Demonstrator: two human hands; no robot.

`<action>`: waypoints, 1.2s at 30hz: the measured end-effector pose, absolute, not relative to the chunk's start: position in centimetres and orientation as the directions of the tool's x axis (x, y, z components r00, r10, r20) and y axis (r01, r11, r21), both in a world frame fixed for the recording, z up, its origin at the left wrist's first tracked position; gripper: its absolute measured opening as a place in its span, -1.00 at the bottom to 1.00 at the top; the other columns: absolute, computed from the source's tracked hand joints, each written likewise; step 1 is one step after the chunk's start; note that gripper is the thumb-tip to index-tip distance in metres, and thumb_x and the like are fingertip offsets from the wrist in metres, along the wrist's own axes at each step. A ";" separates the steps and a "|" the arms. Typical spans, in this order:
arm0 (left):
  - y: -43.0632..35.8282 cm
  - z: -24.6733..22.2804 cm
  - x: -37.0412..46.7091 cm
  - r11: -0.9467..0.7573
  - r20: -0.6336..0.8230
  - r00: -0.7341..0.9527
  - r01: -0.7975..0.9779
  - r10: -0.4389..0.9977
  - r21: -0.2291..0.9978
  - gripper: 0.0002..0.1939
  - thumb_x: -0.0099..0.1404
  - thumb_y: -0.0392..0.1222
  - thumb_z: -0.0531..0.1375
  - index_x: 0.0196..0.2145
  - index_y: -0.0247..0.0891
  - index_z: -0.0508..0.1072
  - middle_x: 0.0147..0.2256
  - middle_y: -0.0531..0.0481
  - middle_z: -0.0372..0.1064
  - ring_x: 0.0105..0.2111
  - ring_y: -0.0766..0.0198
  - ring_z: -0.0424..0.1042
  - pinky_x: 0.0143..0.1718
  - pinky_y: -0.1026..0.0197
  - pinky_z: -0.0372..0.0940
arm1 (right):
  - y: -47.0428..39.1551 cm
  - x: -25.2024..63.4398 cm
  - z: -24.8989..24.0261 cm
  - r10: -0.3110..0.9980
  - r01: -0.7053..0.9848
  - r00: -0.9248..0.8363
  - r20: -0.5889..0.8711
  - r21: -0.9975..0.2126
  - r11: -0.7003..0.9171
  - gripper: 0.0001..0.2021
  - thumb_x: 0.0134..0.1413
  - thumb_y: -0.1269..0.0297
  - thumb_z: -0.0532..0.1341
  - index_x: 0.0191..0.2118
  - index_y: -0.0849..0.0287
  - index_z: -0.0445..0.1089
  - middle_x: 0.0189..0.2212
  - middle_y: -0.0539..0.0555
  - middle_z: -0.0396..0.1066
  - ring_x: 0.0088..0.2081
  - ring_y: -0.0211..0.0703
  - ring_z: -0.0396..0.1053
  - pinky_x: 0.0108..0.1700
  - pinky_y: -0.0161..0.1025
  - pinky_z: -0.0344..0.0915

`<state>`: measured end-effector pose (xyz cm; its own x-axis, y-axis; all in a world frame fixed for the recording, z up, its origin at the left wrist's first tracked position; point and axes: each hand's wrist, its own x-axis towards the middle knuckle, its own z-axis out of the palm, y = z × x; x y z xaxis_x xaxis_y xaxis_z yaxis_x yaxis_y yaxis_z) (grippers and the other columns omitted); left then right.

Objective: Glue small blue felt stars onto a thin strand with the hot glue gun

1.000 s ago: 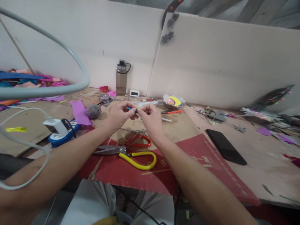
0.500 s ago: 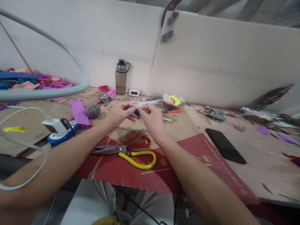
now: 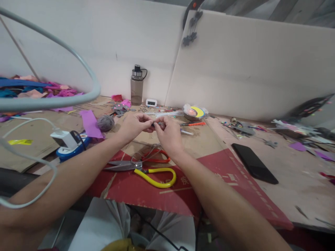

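Observation:
My left hand (image 3: 136, 126) and my right hand (image 3: 169, 134) meet above the cardboard, fingertips pinched together on a small dark piece (image 3: 154, 123). Most of that piece is hidden by the fingers. Thin grey yarn (image 3: 151, 151) lies just below the hands. Under them rest large scissors with one red and one yellow handle (image 3: 157, 177), blades pointing left. A ball of grey yarn (image 3: 105, 123) sits left of my left hand, beside a purple cloth strip (image 3: 91, 123).
Behind stand a water bottle (image 3: 136, 85), a small clock (image 3: 151, 103) and a bowl (image 3: 193, 113). A black phone (image 3: 254, 163) lies at right. A white charger (image 3: 64, 139) and its cable are at left, below a pale curved tube (image 3: 86, 69).
The dark blue piece between my fingertips is now more covered by them. The whole view has shifted slightly, and both hands stay together in about the same place.

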<state>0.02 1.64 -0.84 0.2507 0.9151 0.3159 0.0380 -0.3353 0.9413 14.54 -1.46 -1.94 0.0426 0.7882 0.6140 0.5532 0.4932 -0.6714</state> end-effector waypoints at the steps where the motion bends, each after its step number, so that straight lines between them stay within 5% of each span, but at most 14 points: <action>1: 1.7 -0.9 0.0 -0.340 0.324 0.236 0.026 0.916 0.940 -0.73 0.05 -0.06 0.35 -0.44 -0.34 0.49 -0.49 -0.03 0.49 -0.49 0.29 0.51 -0.35 0.19 0.48 | -1.5 14.5 -2.0 0.787 0.540 0.037 0.616 -0.675 0.503 -0.90 0.05 0.32 0.15 -0.28 0.16 0.35 -0.52 -0.05 0.28 -0.46 -0.26 0.21 -0.34 -0.28 0.11; 4: 1.6 -0.7 -0.1 -0.359 0.345 0.176 0.050 0.922 0.932 -0.76 0.08 -0.08 0.32 -0.43 -0.34 0.48 -0.51 -0.02 0.47 -0.52 0.32 0.48 -0.48 0.29 0.39 | -1.6 14.3 -2.0 0.785 0.493 0.044 0.619 -0.697 0.522 -0.86 0.05 0.34 0.14 -0.22 0.14 0.29 -0.49 -0.06 0.27 -0.46 -0.26 0.20 -0.34 -0.28 0.11; 8: 1.5 -0.4 -0.1 -0.394 0.381 0.108 0.140 0.918 0.908 -0.82 0.10 -0.12 0.28 -0.42 -0.32 0.49 -0.59 0.04 0.41 -0.60 0.39 0.38 -0.58 0.35 0.22 | -1.5 14.2 -1.9 0.788 0.479 0.062 0.612 -0.711 0.515 -0.97 0.01 0.34 0.17 -0.39 0.14 0.28 -0.51 -0.05 0.29 -0.46 -0.27 0.19 -0.34 -0.28 0.11; 12: 1.7 -0.8 0.1 -0.415 0.406 0.099 0.099 0.909 0.905 -0.83 0.10 -0.13 0.27 -0.43 -0.31 0.48 -0.56 0.05 0.40 -0.59 0.40 0.35 -0.60 0.34 0.16 | -1.5 14.0 -1.6 0.823 0.403 0.107 0.558 -0.781 0.477 -0.87 0.01 0.26 0.21 -0.48 0.15 0.30 -0.58 -0.07 0.26 -0.52 -0.30 0.13 -0.40 -0.29 0.07; 31: 1.6 -1.3 0.4 -0.439 0.434 0.139 0.006 0.890 0.898 -0.86 0.14 -0.16 0.26 -0.42 -0.30 0.46 -0.54 0.03 0.41 -0.58 0.41 0.30 -0.56 0.34 0.16 | 0.2 14.1 -3.0 0.925 0.070 0.150 0.349 -0.937 0.343 -0.74 -0.10 0.09 0.26 -0.58 0.13 0.27 -0.70 -0.15 0.10 -0.62 -0.36 -0.02 -0.54 -0.33 -0.03; 36: 1.6 -1.3 0.5 -0.429 0.425 0.166 -0.013 0.890 0.903 -0.87 0.14 -0.17 0.26 -0.41 -0.30 0.46 -0.54 0.03 0.42 -0.59 0.43 0.28 -0.56 0.34 0.16 | -0.3 14.0 -2.4 0.973 -0.122 0.125 0.196 -0.970 0.211 -0.70 -0.21 0.11 0.31 -0.61 0.12 0.18 -0.73 -0.19 0.01 -0.66 -0.40 -0.12 -0.60 -0.33 -0.15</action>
